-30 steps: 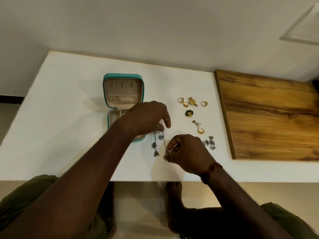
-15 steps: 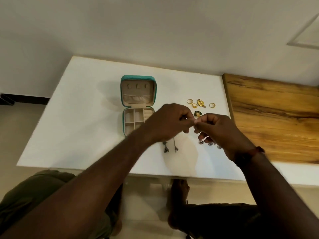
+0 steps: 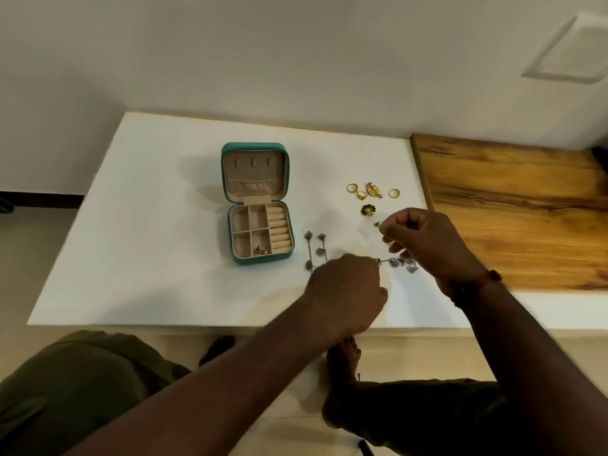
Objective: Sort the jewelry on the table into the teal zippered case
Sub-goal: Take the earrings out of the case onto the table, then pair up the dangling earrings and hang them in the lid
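Observation:
The teal zippered case (image 3: 232,179) lies open on the white table (image 3: 158,258), lid back, with a small piece in a front compartment of its divided tray. A silver charm chain (image 3: 316,251) lies just right of the case and runs under my left hand (image 3: 345,287), which is closed on it. More silver charms (image 3: 394,263) show between the hands. My right hand (image 3: 427,245) hovers to the right with fingertips pinched; I cannot tell whether it holds anything. Behind it lie gold rings (image 3: 352,188), a gold flower pendant (image 3: 373,189) and a green-gold flower piece (image 3: 367,209).
A wooden board (image 3: 513,209) covers the table's right part, close to my right hand. The wall rises directly behind the table. The table's front edge runs just under my left wrist, and my knees and feet are below it.
The hands were pinched together above the table; now they have parted. My left hand dropped toward the front edge with the chain, which now lies on the table. The case's tray is uncovered.

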